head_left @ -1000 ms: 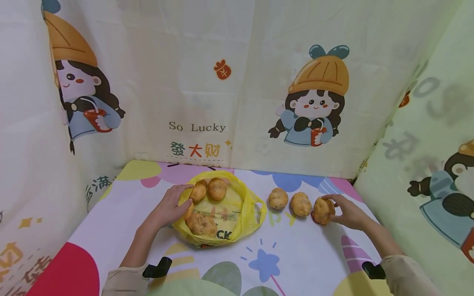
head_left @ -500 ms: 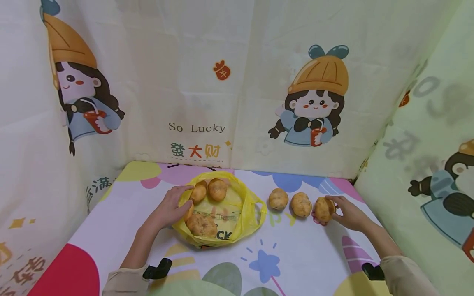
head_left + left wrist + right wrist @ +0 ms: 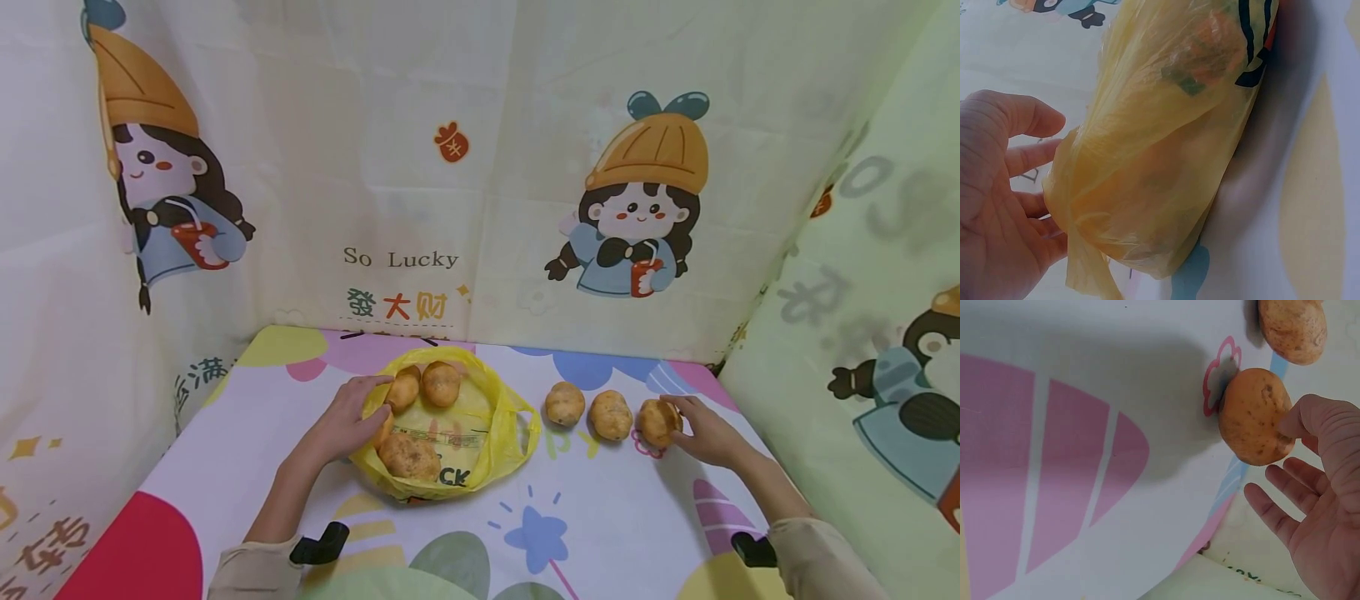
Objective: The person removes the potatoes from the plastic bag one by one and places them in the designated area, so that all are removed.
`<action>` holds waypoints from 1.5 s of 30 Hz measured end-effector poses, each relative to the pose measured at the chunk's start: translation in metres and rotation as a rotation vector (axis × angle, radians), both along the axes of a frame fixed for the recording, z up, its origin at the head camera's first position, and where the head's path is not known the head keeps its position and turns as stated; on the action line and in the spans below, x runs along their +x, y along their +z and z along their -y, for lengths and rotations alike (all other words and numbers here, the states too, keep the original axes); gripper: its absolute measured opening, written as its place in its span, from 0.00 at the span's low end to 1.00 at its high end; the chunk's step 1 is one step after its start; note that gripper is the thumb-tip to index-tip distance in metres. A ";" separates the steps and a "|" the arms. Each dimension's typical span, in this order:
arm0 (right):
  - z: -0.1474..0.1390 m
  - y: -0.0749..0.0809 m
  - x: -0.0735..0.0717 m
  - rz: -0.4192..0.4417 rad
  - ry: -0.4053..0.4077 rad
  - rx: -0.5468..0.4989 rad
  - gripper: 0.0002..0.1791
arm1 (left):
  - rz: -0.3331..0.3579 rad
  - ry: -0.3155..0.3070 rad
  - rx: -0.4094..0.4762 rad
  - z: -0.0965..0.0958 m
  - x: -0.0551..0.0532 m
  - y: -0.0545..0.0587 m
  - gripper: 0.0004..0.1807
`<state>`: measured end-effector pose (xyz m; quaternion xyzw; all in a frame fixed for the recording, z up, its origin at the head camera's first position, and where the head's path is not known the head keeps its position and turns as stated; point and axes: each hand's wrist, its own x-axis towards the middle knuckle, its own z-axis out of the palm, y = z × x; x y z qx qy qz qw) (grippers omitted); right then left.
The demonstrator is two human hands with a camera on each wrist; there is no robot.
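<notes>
At the right end of a row of potatoes, my right hand pinches a potato between thumb and forefinger; the other fingers stand away from it. To its left lie a middle potato and another potato, spaced slightly apart. My left hand rests against the left side of a yellow plastic bag, fingers at its rim. In the left wrist view, the thumb stands free of the plastic. Inside the wide-mouthed bag lie several potatoes, one partly hidden by my left fingers.
A patterned cloth covers the table. Printed curtains rise behind it and on both sides. The bag's handle loop points toward the potato row. A black wrist strap sits at the left sleeve.
The potato in my right hand has shifted slightly right and back, so more of the red flower print beside it shows. My left hand and the bag stay in place.
</notes>
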<state>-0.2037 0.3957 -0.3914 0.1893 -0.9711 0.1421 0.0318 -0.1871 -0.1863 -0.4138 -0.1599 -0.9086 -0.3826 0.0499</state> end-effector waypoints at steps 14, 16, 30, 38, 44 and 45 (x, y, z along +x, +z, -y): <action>0.012 0.007 -0.002 0.010 -0.041 0.001 0.33 | -0.006 0.001 0.008 0.000 0.000 0.000 0.27; 0.016 0.008 -0.002 0.000 -0.033 -0.005 0.32 | -0.007 0.000 0.005 0.000 0.000 0.000 0.27; 0.058 0.013 -0.006 -0.047 0.013 -0.036 0.35 | 0.011 0.007 -0.002 -0.002 0.001 0.002 0.27; 0.085 0.014 -0.008 -0.115 0.085 -0.073 0.35 | 0.003 0.004 -0.003 -0.002 0.002 0.003 0.27; 0.102 0.015 -0.010 -0.069 0.079 -0.096 0.35 | 0.003 0.004 0.007 -0.002 0.002 0.003 0.27; 0.105 0.015 -0.011 -0.061 0.075 -0.101 0.36 | 0.003 0.005 0.008 -0.002 0.002 0.003 0.27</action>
